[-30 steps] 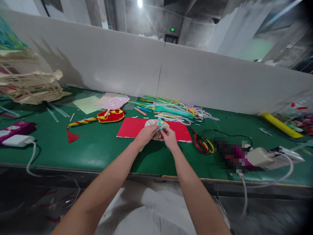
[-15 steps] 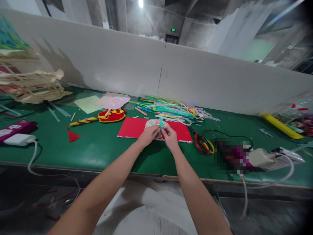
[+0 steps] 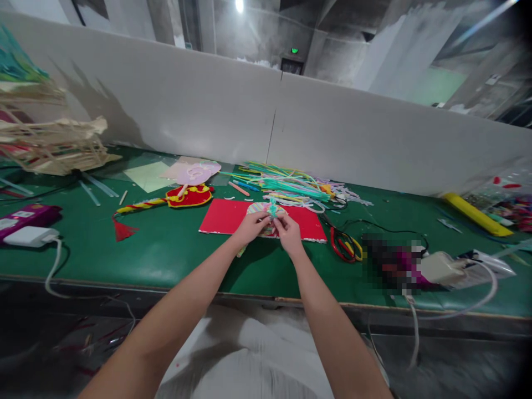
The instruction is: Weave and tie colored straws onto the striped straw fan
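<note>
My left hand (image 3: 251,226) and my right hand (image 3: 288,230) meet over a red board (image 3: 224,216), their fingers closed in pinches. Between the fingertips is a small teal pipe-cleaner piece (image 3: 272,209), which both hands grip. Beneath it lies a round pastel-striped piece (image 3: 255,208), partly covered by my fingers. A pale green-yellow stick end (image 3: 241,251) shows under my left wrist. Just right of the board lie scissors (image 3: 347,248) with red and yellow handles.
A heap of coloured pipe cleaners (image 3: 291,183) lies behind the board. Left of it are a red-and-yellow ornament (image 3: 189,196) with a tassel and a lilac card piece (image 3: 201,173). A purple box (image 3: 39,216), a white charger (image 3: 443,270) and a yellow bar (image 3: 477,215) flank the table.
Both hands stay at the teal piece, with only slight finger movement. The pale stick end now shows beneath my left wrist. The whole view has shifted slightly.
</note>
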`<move>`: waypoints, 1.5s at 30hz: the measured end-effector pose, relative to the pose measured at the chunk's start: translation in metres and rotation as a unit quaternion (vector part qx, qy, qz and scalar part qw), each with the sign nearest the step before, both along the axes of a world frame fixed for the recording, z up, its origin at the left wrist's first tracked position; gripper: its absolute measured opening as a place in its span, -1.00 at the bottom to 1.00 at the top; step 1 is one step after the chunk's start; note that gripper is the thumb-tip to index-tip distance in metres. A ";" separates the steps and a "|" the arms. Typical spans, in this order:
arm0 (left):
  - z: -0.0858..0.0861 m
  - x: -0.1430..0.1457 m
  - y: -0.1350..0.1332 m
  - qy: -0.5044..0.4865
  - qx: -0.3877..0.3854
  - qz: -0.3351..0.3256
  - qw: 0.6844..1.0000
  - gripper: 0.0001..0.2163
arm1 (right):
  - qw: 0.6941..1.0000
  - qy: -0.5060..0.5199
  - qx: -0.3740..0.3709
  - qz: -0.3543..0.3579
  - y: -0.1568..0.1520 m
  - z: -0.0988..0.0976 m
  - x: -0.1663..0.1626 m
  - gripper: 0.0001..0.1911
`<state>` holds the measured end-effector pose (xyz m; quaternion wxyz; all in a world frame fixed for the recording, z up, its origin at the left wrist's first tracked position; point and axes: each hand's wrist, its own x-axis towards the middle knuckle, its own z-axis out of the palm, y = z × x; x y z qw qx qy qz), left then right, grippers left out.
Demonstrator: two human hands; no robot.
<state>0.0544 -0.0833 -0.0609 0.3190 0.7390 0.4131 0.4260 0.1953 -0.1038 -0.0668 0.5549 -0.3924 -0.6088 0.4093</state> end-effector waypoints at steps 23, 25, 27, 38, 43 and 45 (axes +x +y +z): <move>0.003 -0.001 -0.003 0.023 0.007 -0.073 0.997 -0.78 | 0.999 0.011 -0.040 0.031 0.002 -0.001 0.000 -0.70; 0.003 -0.002 -0.003 0.006 -0.007 -0.079 0.997 -0.77 | 0.998 0.020 -0.042 0.042 0.001 0.001 0.000 -0.69; 0.004 -0.002 -0.004 -0.007 -0.015 -0.086 0.996 -0.77 | 0.998 0.023 -0.039 0.048 0.000 0.001 0.000 -0.69; 0.011 0.000 -0.008 0.030 0.008 -0.071 0.997 -0.82 | 0.996 0.032 -0.065 0.056 -0.001 0.004 -0.001 -0.64; 0.011 -0.001 -0.008 0.029 0.012 -0.066 0.997 -0.81 | 0.994 0.033 -0.074 0.076 -0.004 0.011 -0.001 -0.64; 0.012 -0.002 -0.008 0.019 0.003 -0.071 0.997 -0.80 | 0.994 0.037 -0.075 0.074 -0.004 0.011 0.000 -0.64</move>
